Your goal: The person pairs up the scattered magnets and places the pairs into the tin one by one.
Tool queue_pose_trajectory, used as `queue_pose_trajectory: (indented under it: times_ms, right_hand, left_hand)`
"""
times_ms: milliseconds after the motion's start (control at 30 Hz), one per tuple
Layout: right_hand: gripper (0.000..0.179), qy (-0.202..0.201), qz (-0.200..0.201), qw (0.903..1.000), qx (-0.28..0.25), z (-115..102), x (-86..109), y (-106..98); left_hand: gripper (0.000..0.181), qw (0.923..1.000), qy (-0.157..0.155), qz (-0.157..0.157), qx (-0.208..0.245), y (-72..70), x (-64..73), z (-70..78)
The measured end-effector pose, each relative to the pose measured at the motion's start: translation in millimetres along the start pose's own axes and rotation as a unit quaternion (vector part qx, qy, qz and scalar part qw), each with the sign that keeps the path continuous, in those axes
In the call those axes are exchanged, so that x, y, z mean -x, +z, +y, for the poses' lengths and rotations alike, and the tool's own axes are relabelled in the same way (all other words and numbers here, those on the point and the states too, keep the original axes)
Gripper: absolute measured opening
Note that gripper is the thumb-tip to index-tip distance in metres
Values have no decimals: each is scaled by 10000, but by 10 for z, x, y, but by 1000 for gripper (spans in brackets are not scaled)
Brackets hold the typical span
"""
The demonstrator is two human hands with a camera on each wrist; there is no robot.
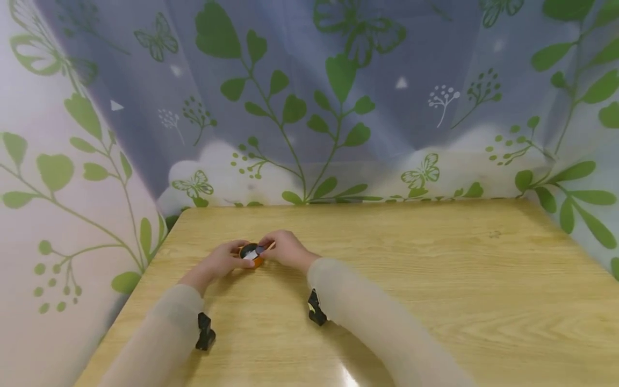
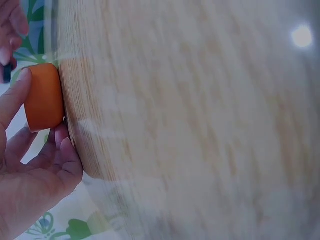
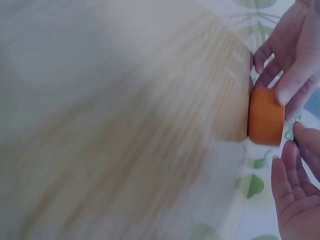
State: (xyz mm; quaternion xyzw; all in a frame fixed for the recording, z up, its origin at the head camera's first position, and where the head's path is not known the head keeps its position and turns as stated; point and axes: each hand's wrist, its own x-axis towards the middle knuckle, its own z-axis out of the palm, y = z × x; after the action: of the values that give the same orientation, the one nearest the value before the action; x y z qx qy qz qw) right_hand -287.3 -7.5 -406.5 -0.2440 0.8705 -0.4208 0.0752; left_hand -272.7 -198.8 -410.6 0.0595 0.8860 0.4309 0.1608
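A small round orange bowl (image 1: 258,262) stands on the table, its inside dark with something white in it. My left hand (image 1: 223,261) grips the bowl from the left, thumb at the near rim and fingers round the far side. In the left wrist view the bowl's smooth orange wall (image 2: 45,97) shows between thumb and fingers. Over the bowl's right rim, my right hand (image 1: 288,249) pinches a small dark piece (image 1: 261,250) with a thin tan stick-like part by the fingers. Fingers hide most of this piece, and I cannot tell its kind.
The wood-grain table (image 1: 435,279) stretches off to the right. Behind it hangs a blue and white curtain (image 1: 300,145) with green leaves and butterflies, which also lines both sides. A black wrist mount (image 1: 205,332) sits under the left sleeve, another (image 1: 316,308) under the right.
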Motion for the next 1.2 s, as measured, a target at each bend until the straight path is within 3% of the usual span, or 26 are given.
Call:
queue_pose_trajectory:
  times_ms: [300, 567, 700, 833, 1033, 1200]
  right_hand:
    - [20, 80, 150, 9988, 454, -65, -72, 133]
    - [28, 207, -83, 9992, 317, -110, 16, 123]
    - [39, 149, -417, 9979, 472, -87, 204, -57]
    - [55, 102, -689, 9914, 1109, 37, 475, -335]
    - [74, 592, -703, 9844, 1499, 273, 891, -789]
    - [81, 736, -554, 9765, 1949, 439, 1226, -1073]
  left_hand:
    - [66, 9999, 99, -17, -9, 14, 4, -15]
    - [65, 10000, 30, -26, 71, -14, 24, -51]
    - [64, 10000, -26, 6, 0, -28, 22, -28]
    - [65, 9991, -61, -62, -411, -51, 35, -9]
    - [65, 9928, 114, -108, -1184, -135, 59, -8]
    - [72, 9864, 11, -109, -1643, -161, 126, 18]
